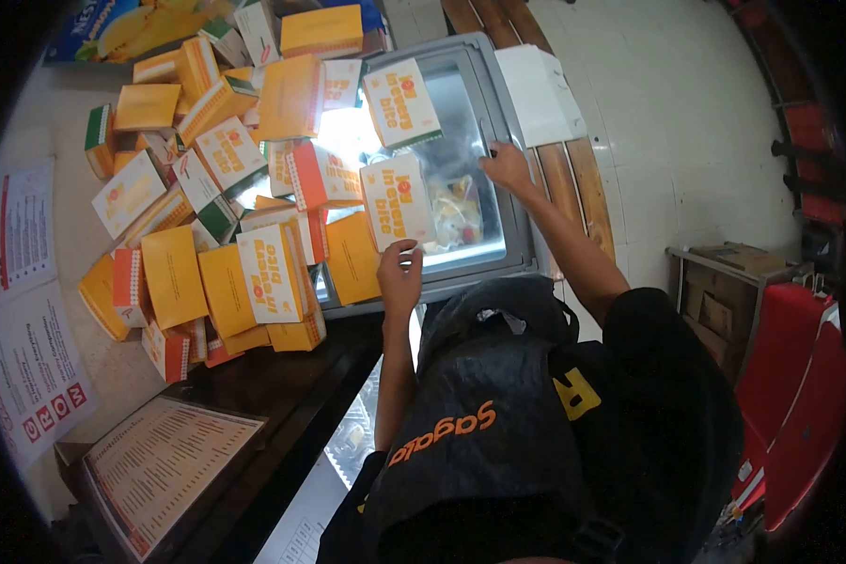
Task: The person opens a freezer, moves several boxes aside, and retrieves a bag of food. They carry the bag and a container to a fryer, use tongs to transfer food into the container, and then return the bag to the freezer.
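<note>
My left hand is at the lower edge of a white box with orange lettering, its fingers bent against the box's corner. My right hand is at the right edge of the glass-topped freezer, fingers curled near the frame; what they hold, if anything, is too small to tell. Above the first box lies another white box with a green side. Through the glass a clear bag with small items shows between my hands. Many orange and white boxes are piled to the left.
A printed menu lies at the lower left. A black bag with orange lettering hangs at my front. A wooden slatted bench stands beyond the freezer. At the right are a rack with cardboard and a red object.
</note>
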The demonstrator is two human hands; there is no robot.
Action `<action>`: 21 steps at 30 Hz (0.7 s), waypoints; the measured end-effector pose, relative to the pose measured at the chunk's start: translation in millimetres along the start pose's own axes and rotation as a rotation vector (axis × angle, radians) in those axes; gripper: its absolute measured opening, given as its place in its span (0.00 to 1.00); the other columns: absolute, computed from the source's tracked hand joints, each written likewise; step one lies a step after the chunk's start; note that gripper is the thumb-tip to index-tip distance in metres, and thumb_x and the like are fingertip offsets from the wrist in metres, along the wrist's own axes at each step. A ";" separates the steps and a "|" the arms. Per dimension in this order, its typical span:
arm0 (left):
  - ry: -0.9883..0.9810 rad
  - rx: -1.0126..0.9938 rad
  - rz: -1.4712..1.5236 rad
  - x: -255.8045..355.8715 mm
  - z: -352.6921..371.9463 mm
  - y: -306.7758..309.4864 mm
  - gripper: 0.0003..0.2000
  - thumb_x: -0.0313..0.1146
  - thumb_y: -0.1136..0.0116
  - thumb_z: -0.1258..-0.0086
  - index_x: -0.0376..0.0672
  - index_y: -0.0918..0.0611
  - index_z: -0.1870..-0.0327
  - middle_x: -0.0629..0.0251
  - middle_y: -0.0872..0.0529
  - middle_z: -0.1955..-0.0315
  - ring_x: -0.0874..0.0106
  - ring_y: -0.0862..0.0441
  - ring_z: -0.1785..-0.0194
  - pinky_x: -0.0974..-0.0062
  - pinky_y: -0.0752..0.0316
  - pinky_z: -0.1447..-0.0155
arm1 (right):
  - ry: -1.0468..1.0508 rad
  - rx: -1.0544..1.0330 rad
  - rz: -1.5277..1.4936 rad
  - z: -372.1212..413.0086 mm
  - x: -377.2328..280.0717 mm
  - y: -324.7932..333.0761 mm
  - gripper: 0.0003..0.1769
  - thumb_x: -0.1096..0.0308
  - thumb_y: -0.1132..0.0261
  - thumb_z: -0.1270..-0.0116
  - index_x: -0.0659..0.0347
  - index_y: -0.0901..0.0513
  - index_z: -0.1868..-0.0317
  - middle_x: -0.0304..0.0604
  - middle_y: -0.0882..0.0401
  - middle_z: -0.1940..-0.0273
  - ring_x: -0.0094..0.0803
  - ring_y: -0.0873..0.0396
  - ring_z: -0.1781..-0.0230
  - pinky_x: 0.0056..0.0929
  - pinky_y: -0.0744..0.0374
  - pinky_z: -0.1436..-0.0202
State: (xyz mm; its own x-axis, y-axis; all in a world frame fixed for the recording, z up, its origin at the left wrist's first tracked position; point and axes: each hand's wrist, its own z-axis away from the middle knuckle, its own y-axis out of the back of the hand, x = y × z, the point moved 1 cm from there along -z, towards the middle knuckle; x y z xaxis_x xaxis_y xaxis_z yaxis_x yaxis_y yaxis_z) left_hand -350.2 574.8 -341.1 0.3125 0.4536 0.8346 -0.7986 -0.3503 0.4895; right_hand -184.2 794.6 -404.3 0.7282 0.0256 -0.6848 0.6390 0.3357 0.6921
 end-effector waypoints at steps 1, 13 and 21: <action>-0.048 0.032 -0.003 -6.5 5.6 3.1 0.07 0.27 0.43 0.39 0.36 0.22 0.61 0.62 0.18 0.69 0.75 0.22 0.72 0.79 0.27 0.67 | 0.021 -0.001 -0.013 0.1 -0.3 2.5 0.21 0.62 0.42 0.55 0.66 0.20 0.61 0.62 0.22 0.64 0.53 0.23 0.60 0.42 0.25 0.53; -0.157 -0.356 -0.004 2.5 39.7 -46.4 0.07 0.28 0.44 0.39 0.38 0.22 0.62 0.61 0.18 0.69 0.72 0.20 0.70 0.76 0.27 0.65 | -0.023 -0.391 -0.790 -6.3 37.5 -47.2 0.33 0.74 0.39 0.50 0.66 0.34 0.40 0.51 0.25 0.48 0.36 0.26 0.48 0.28 0.30 0.44; -0.313 -0.186 -0.068 -37.9 33.4 -105.3 0.05 0.20 0.43 0.45 0.38 0.23 0.69 0.58 0.20 0.71 0.66 0.21 0.67 0.73 0.26 0.64 | 0.245 -0.288 -0.680 35.0 1.4 -100.6 0.45 0.72 0.36 0.50 0.64 0.49 0.32 0.56 0.48 0.33 0.41 0.47 0.32 0.31 0.45 0.32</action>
State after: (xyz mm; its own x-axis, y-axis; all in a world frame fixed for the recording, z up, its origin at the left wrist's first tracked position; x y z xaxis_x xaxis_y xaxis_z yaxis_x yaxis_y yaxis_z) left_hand -260.8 567.1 -415.8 0.4872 0.1885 0.8527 -0.8414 -0.1604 0.5161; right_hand -238.8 727.9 -466.9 0.1027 -0.0778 -0.9917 0.8116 0.5830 0.0383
